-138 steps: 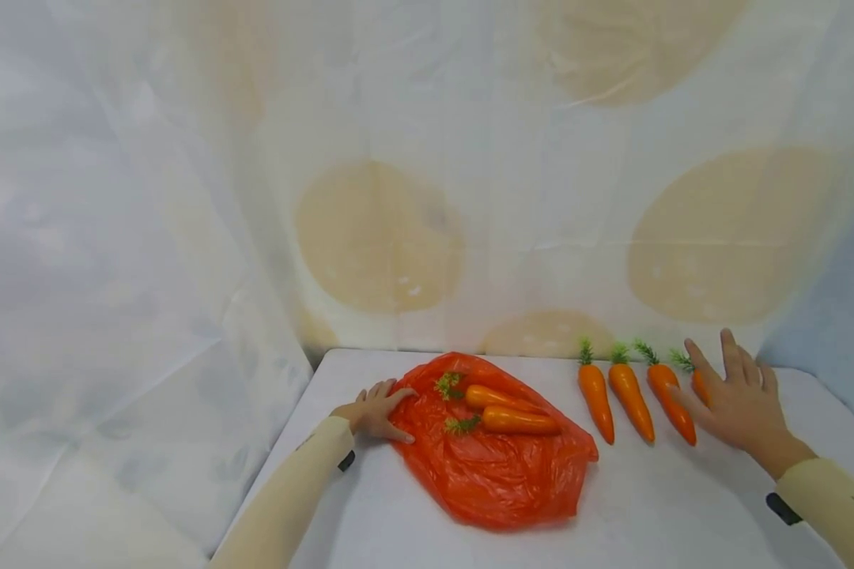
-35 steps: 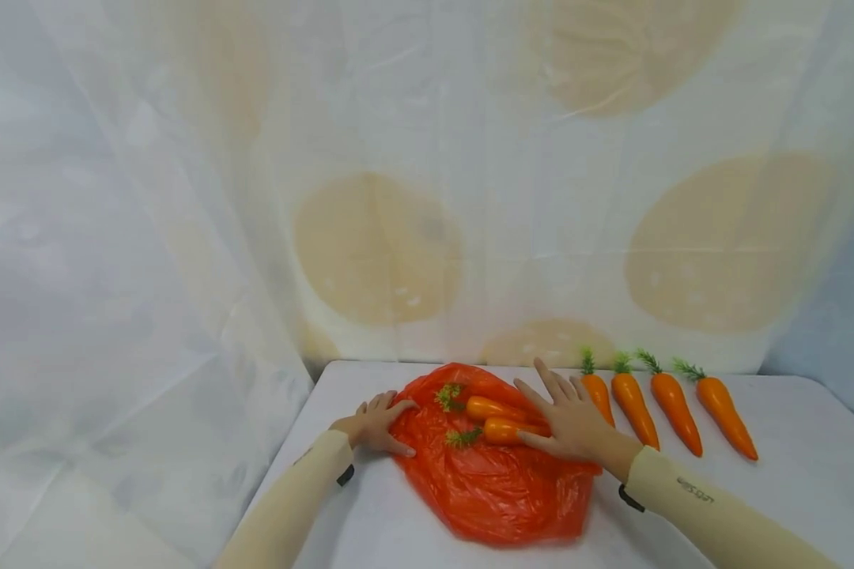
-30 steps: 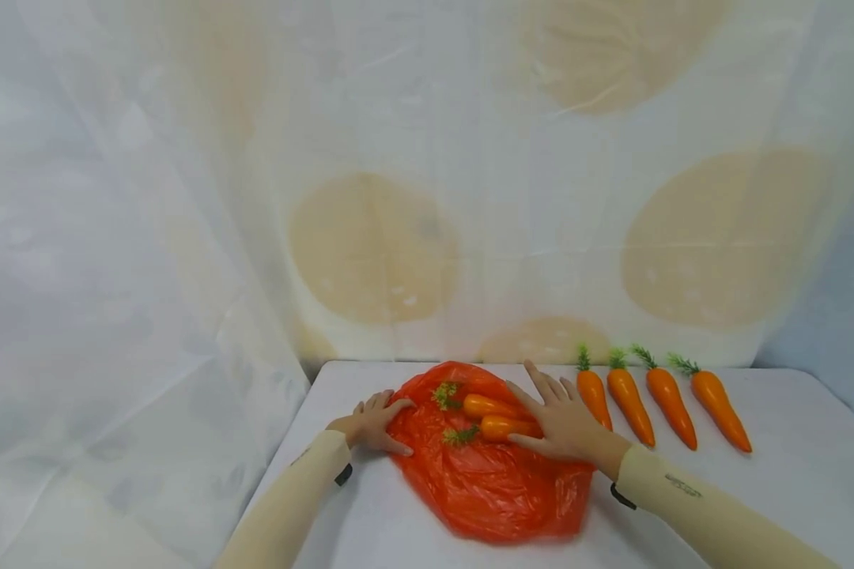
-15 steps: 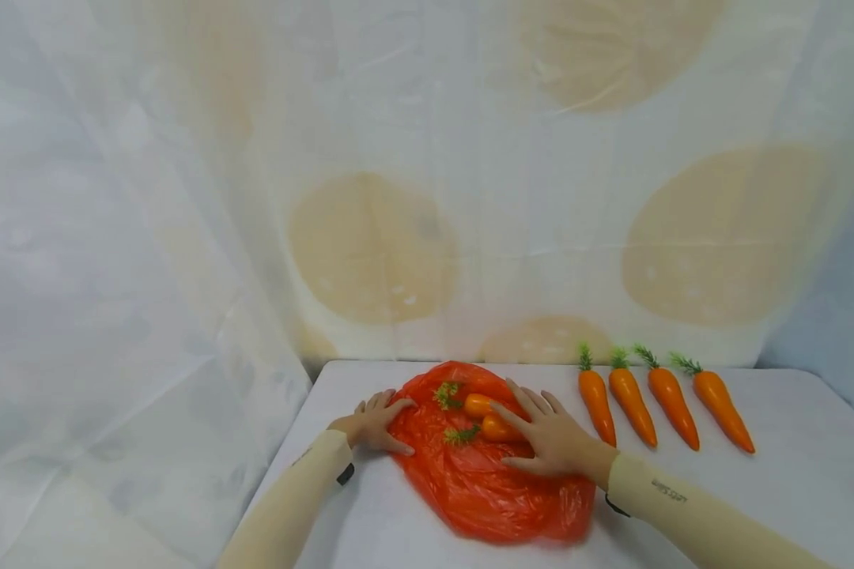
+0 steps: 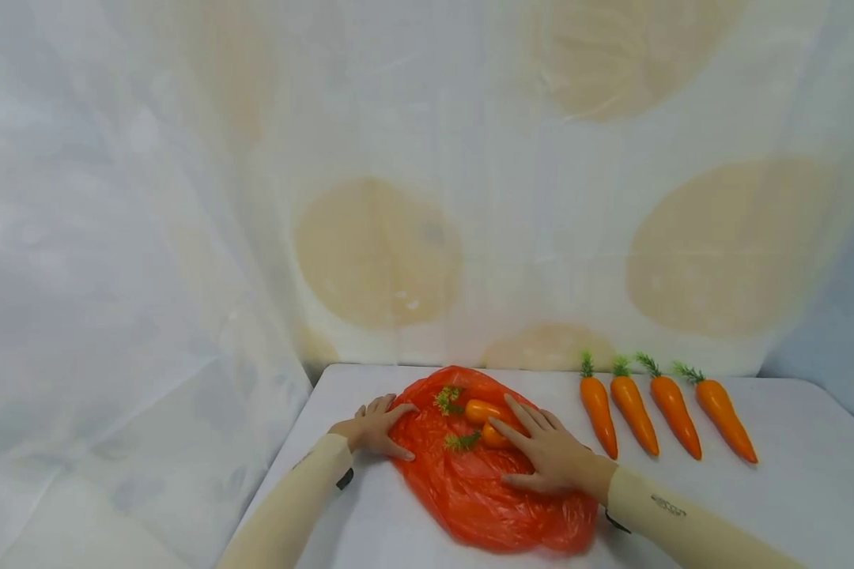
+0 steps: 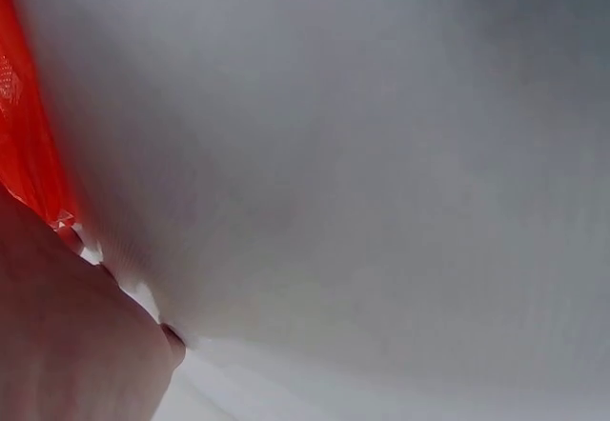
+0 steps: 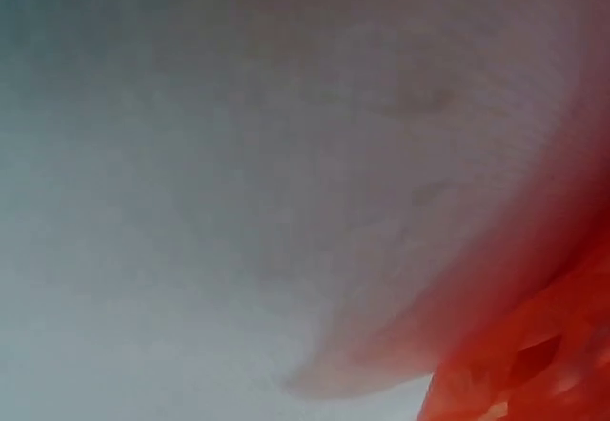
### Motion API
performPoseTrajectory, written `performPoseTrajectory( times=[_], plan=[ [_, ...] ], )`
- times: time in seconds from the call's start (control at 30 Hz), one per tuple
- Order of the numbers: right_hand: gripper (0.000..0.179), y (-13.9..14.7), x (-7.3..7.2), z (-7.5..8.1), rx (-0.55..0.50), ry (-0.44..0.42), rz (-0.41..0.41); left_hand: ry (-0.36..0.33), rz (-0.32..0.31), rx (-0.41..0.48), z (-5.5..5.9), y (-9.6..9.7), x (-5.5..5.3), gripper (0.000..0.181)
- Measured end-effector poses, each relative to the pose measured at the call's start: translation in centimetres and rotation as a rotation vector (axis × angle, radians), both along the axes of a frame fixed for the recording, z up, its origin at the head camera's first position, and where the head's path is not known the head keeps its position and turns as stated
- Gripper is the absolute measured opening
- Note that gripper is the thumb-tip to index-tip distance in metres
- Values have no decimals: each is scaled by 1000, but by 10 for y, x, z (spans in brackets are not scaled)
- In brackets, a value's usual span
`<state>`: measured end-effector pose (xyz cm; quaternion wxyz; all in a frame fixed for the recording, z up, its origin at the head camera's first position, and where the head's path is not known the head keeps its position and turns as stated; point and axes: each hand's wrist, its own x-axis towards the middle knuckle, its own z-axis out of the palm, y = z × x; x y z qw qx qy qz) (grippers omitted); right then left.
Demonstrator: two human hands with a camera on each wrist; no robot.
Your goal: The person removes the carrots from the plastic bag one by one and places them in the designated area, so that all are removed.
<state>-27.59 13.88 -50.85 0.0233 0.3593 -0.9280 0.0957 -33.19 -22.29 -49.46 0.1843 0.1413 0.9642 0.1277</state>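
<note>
A thin red plastic bag [image 5: 484,514] lies spread on the white table. Two carrots with green tops, one farther back [image 5: 481,410] and one nearer [image 5: 494,436], lie on it, their pointed ends hidden by my right hand. With fingers spread, my left hand [image 5: 375,428] rests at the bag's left edge; the left wrist view shows the back of that hand [image 6: 67,335] beside red plastic. My right hand [image 5: 553,458] lies over the bag's right side, fingers outstretched across the carrots. The right wrist view is blurred, with red plastic [image 7: 543,345] in its lower right corner.
Several more carrots stand in a row on the right of the table, from the nearest to the bag [image 5: 598,417] to the rightmost [image 5: 728,423]. A white curtain [image 5: 527,197] with beige round prints hangs behind the table, and more white cloth [image 5: 114,316] on the left.
From the rightmost carrot, my right hand has moved left onto the bag, then slid farther left, covering more of the two carrots. The left hand stays at the bag's left edge.
</note>
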Motion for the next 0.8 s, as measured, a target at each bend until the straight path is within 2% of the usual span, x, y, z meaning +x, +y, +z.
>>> performPoseTrajectory(
  times=[0.3, 0.5, 0.73, 0.8],
  plan=[
    [91, -2, -5, -1, 27, -18, 1, -11, -4, -15, 3, -1, 1, 90],
    [88, -4, -4, 4, 67, 47, 25, -1, -21, -15, 0, -1, -2, 91],
    [68, -12, 0, 15, 63, 146, 69, -6, -19, -10, -2, -3, -3, 89],
    [61, -16, 0, 18, 47, 147, 74, -7, -15, -5, -1, -5, -2, 89]
  ],
)
